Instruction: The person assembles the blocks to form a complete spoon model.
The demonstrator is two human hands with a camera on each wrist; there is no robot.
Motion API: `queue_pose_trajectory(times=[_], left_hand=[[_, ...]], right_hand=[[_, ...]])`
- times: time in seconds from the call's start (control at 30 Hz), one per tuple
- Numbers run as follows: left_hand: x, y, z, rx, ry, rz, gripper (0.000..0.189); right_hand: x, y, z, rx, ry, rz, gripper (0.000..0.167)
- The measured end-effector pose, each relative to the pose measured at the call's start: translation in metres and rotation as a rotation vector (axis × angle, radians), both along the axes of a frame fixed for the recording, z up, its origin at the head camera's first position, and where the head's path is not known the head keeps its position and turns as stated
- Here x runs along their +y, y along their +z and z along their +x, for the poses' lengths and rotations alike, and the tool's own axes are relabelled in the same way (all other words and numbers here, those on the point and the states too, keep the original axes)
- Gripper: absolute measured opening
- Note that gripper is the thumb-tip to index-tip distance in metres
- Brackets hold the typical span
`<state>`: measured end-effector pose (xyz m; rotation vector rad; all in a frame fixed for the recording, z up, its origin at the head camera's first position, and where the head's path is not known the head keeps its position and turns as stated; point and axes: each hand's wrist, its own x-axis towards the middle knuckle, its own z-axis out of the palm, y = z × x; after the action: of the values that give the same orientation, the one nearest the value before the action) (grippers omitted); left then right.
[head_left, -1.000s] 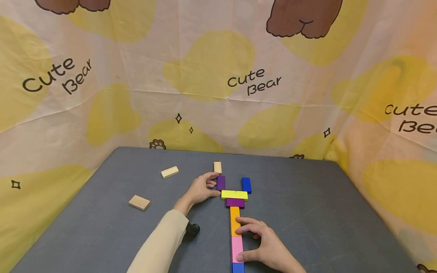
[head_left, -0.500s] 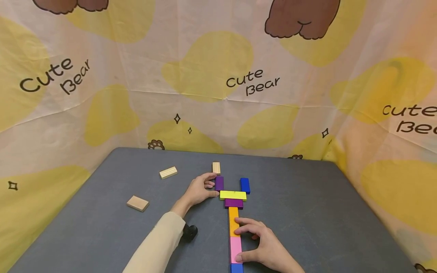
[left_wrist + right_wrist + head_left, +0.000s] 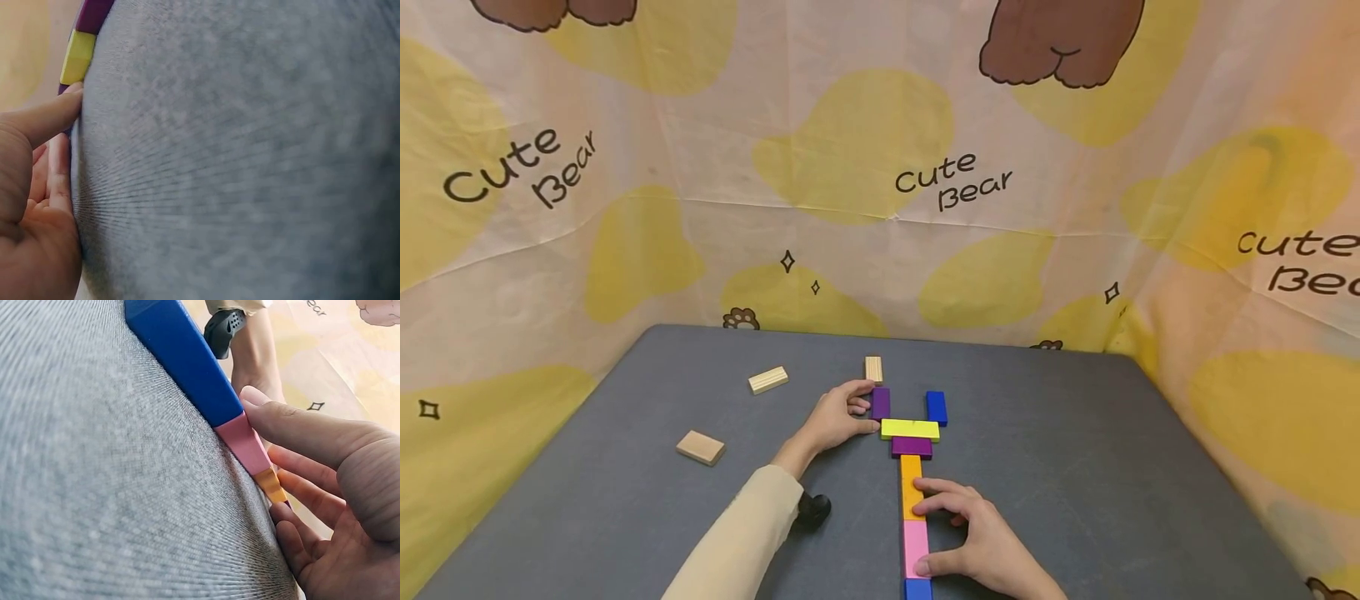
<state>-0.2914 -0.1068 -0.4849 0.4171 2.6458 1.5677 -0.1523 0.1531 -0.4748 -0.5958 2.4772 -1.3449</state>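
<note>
In the head view my left hand rests beside a purple block; its index finger reaches the block's far corner, its thumb lies at the near corner by a yellow-green block. The left wrist view shows that thumb close to the yellow-green block's end. My right hand touches the row's right side, fingers on an orange block, thumb on a pink block. Another purple block lies crosswise between the orange and yellow-green ones. A blue block continues the row towards me.
Another blue block lies right of the far purple one. Plain wooden blocks lie beyond the purple block, at the back left and at the left. A printed cloth hangs around the grey table.
The whole head view has shifted slightly left. Both hands and the blocks keep the same places relative to each other.
</note>
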Motion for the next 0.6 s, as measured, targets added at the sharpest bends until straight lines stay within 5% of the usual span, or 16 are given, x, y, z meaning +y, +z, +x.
queue_pose_trajectory(times=[0.37, 0.6], left_hand=[[-0.014, 0.008, 0.0, -0.075, -0.028, 0.097, 0.067], [-0.021, 0.014, -0.022, 0.001, 0.005, 0.16, 0.053]], right_hand=[[-0.004, -0.001, 0.004, -0.01, 0.003, -0.008, 0.046], [-0.004, 0.0, 0.007, 0.034, -0.005, -0.009, 0.046]])
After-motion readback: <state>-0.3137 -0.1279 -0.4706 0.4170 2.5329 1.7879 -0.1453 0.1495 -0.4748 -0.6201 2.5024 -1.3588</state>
